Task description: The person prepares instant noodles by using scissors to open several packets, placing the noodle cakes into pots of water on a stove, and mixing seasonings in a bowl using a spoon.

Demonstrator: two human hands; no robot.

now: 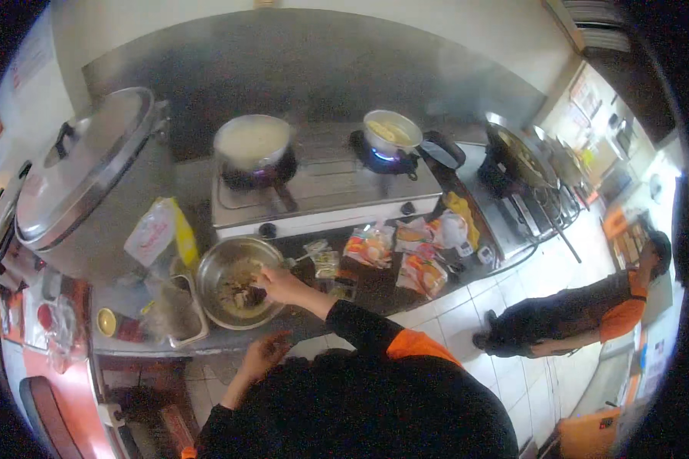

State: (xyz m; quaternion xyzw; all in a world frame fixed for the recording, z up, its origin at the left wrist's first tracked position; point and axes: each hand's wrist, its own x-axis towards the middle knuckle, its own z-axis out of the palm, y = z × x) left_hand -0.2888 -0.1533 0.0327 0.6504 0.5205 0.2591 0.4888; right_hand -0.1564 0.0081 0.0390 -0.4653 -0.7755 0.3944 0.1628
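My right hand point(281, 285) reaches over a round steel bowl point(209, 304) on the dark counter. Its fingers are bent above a mix of dark and pale food point(241, 292); whether they hold anything is not clear. Near the counter's front edge, below the bowl, is my left hand point(267, 353), fingers partly curled, with no object plainly seen in it. A rectangular metal tray point(201, 330) with a plastic bag over it touches or nearly touches the bowl's left side. Small plastic packets point(324, 264) lie right of the bowl.
Behind the bowl, a two-burner gas stove point(327, 218) carries a pot of pale liquid point(252, 140) and a smaller pan of food point(393, 129) over a blue flame. A very large lidded pot point(92, 166) stands left. Printed food packets point(369, 245) lie right. Another person point(568, 321) stands at right.
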